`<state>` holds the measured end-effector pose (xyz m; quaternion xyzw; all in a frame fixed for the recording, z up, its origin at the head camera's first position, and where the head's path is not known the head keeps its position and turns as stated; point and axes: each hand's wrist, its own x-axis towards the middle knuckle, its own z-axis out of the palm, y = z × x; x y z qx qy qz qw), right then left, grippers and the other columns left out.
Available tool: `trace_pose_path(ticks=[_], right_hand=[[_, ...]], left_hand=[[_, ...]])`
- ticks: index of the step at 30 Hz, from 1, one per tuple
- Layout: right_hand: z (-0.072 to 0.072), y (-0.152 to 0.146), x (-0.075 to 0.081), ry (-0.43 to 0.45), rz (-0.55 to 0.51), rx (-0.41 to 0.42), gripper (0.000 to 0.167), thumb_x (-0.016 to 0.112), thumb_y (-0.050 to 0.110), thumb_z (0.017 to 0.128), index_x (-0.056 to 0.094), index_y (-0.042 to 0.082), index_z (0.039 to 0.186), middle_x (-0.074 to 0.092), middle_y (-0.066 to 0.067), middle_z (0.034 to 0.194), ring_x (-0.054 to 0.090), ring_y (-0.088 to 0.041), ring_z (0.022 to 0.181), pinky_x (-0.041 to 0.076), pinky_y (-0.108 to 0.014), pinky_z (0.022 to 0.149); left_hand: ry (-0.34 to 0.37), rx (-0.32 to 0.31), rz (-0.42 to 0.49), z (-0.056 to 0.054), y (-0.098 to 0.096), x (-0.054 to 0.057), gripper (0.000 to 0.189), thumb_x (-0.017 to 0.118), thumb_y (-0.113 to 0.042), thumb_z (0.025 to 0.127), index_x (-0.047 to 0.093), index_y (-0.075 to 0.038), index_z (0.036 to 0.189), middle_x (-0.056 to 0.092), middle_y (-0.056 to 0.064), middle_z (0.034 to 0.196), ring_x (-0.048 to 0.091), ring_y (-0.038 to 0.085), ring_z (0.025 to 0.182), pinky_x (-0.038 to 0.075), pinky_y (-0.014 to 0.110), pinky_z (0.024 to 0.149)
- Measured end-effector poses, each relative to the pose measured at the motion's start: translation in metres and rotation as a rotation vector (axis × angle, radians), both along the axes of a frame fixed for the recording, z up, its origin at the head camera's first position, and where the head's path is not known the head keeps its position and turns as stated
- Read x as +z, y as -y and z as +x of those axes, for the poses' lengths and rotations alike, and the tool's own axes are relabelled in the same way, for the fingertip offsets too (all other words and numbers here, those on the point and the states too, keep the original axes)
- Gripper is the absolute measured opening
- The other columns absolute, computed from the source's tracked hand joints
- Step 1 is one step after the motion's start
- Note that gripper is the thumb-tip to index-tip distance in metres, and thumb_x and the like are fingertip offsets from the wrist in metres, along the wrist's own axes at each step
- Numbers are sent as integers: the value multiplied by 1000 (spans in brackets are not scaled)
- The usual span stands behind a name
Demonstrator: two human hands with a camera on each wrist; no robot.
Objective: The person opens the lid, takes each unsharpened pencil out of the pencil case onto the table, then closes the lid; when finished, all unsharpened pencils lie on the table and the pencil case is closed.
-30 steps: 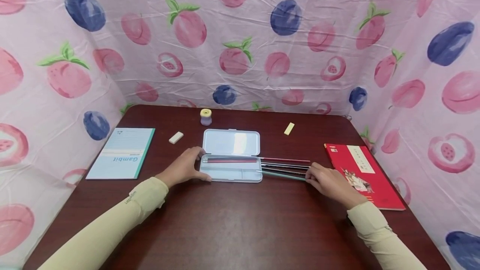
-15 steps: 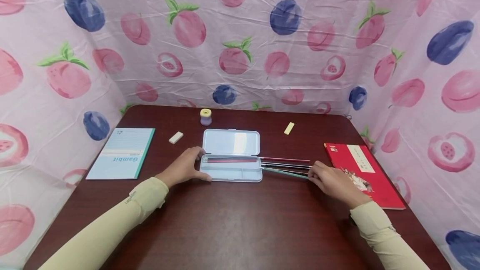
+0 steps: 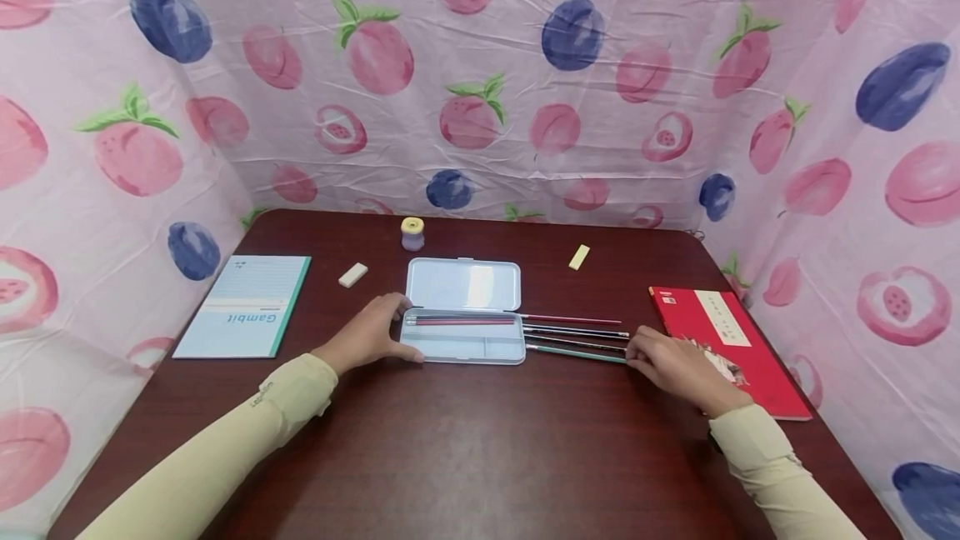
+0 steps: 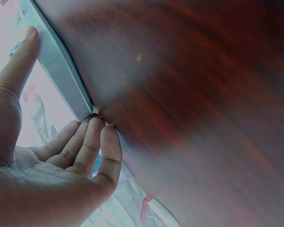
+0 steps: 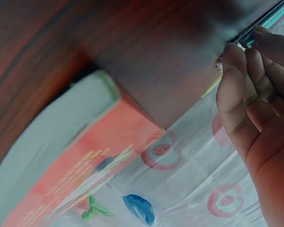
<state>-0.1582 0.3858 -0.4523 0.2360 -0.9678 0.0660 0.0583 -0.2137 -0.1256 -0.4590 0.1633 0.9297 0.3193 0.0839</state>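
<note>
A light blue pencil case (image 3: 457,348) lies with its lid (image 3: 450,286) folded back; several pencils (image 3: 465,322) rest in its rear compartment. My left hand (image 3: 367,332) holds the case's left end, thumb at the front corner and fingers at the back. To the right of the case, several pencils lie side by side on the table, among them a red one (image 3: 577,320), a black one (image 3: 577,331) and a green one (image 3: 573,352). The right hand (image 3: 671,365) pinches the right ends of the front ones, the green and a dark pencil, between thumb and fingertips.
A red book (image 3: 772,373) lies at the right, close under the right wrist. At the left is a light blue notebook (image 3: 240,307). Behind stand a white eraser (image 3: 352,275), a small yellow-and-purple jar-shaped item (image 3: 412,236) and a yellow strip (image 3: 578,257).
My right hand has moved a little to the right, drawing the green and dark pencils out past the case's right edge. The left hand and the case have stayed put.
</note>
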Motion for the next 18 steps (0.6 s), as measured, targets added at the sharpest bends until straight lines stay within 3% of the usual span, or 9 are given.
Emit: trace_pose_path(ticks=[7, 18], right_hand=[[-2, 1, 0, 12, 30, 0, 23, 91, 15, 84, 71, 20, 94, 65, 7, 92, 59, -1, 70, 56, -30, 66], [-6, 11, 6, -29, -28, 0, 26, 95, 18, 78, 75, 16, 94, 65, 7, 86, 56, -2, 70, 54, -26, 63]], left_hand=[[3, 3, -3, -2, 0, -1, 92, 100, -44, 71, 55, -3, 140, 62, 15, 129, 57, 28, 120, 53, 48, 110], [6, -1, -1, -3, 1, -3, 92, 100, -45, 71, 55, -3, 140, 62, 14, 130, 57, 28, 120, 53, 48, 110]])
